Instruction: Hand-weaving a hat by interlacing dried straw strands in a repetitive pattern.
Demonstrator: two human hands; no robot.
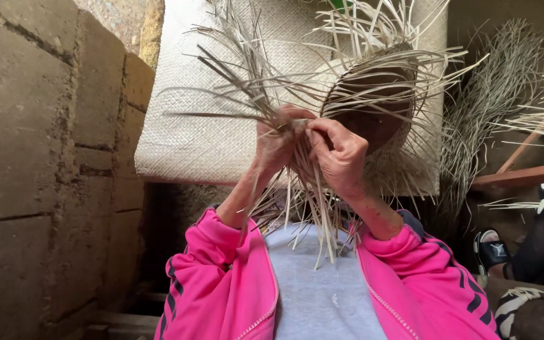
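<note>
My left hand (276,143) and my right hand (341,157) are raised close together in the middle of the view. Both pinch pale straw strands (253,94) at the edge of a half-woven straw hat (373,94). The hat's crown is rounded and dark inside, and loose strands fan out from it in every direction. More strands hang down between my forearms (322,220) over my grey shirt. My sleeves are bright pink with dark stripes.
A pale woven mat (203,132) hangs or lies behind the hat. A rough mud-brick wall (45,157) fills the left. On the right are more straw bundles (498,94), a wooden bar (524,173) and another person's sandalled foot (492,249).
</note>
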